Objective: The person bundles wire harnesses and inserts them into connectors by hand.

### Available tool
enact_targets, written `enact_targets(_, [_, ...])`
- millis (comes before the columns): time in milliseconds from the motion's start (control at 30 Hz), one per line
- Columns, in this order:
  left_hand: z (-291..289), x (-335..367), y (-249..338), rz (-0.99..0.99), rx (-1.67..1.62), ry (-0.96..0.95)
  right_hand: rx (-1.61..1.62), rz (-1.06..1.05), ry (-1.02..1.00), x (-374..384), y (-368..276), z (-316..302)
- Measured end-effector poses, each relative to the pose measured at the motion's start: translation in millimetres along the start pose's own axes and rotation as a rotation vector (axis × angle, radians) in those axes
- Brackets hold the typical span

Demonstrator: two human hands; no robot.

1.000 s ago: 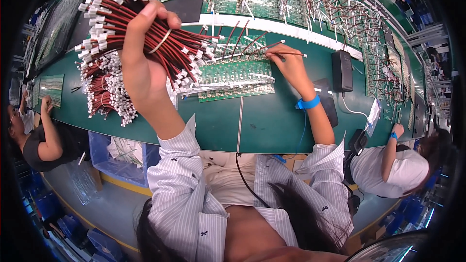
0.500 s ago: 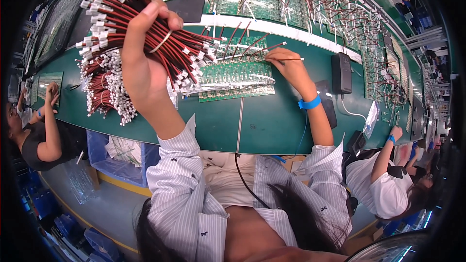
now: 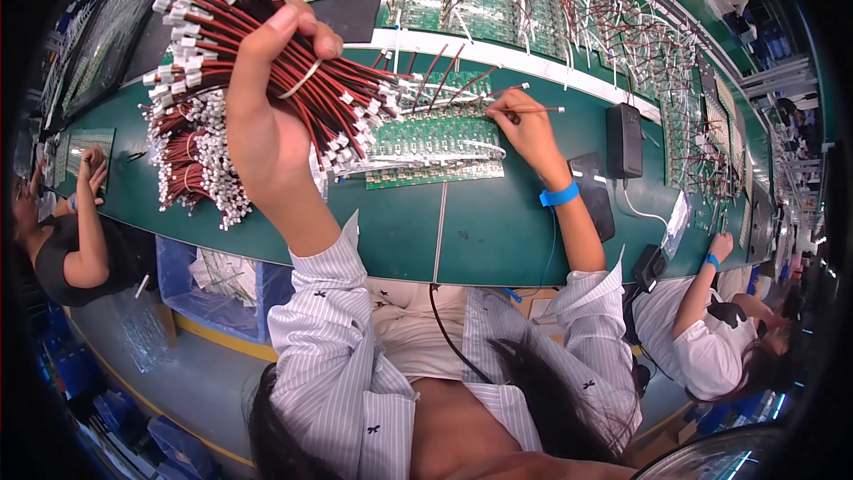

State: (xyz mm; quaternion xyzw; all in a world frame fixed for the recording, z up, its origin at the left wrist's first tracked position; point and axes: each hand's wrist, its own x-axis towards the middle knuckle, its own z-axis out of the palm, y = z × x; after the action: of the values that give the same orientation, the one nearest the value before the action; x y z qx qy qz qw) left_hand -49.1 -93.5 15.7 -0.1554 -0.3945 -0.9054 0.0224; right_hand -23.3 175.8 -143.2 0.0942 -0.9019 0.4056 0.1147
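My left hand (image 3: 271,116) is wrapped round a thick bundle of red-and-black cables (image 3: 209,36) with white plugs at both ends and a pale band about the middle. My right hand (image 3: 526,127) pinches one red-and-black cable (image 3: 544,109) at the right end of a green circuit board panel (image 3: 435,176). Several such cables stand up along that panel's upper part, and white wires lie across it. Whether the pinched cable's inner end touches the board is hidden by my fingers. More banded cable bundles (image 3: 191,156) lie on the table under my left hand.
A black power adapter (image 3: 625,140) and a dark flat object (image 3: 591,200) lie right of my right hand on the green table (image 3: 391,240). Wired boards (image 3: 471,9) line the back, behind a white rail (image 3: 506,55). Co-workers sit at both sides; a blue bin (image 3: 200,289) stands below left.
My right hand has shifted very slightly, still pinching the cable near the board's right end. The bundle in my left hand has moved slightly right. The co-worker's arm at left has moved a little.
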Motion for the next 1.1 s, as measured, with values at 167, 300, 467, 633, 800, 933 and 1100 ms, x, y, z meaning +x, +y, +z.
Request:
enact_targets(167, [-2.3, 0.3, 1.7, -0.009, 0.002, 0.018, -0.162, -0.089, 0.097, -2.8, -9.4, 3.1])
enact_targets(300, [-1.2, 0.1, 1.0, -0.003, -0.009, 0.023, -0.177, -0.159, 0.108, -1.3, -4.2, 3.4])
enact_targets(467, [-3.6, -0.8, 2.4, -0.003, -0.032, 0.016, -0.037, 0.151, -0.048, -5.0, -8.2, -3.9])
enact_targets(633, [-8.8, -4.8, 12.1, 0.046, -0.026, 0.03, 0.019, 0.041, -0.061, -43.6, -28.2, -17.9])
enact_targets(800, [-12.4, -2.3, 16.6, 0.08, -0.07, 0.021, -0.085, -0.029, -0.274, -67.9, -43.7, -16.6])
enact_targets(933, [-15.4, -3.3, 17.3, 0.051, -0.121, -0.017, -0.408, -0.115, -0.117, -65.3, -32.3, -2.1])
enact_targets(1100, [-13.2, -6.6, 16.7, 0.03, -0.17, -0.039, -0.565, -0.166, 0.005, -47.4, -21.6, 2.4])
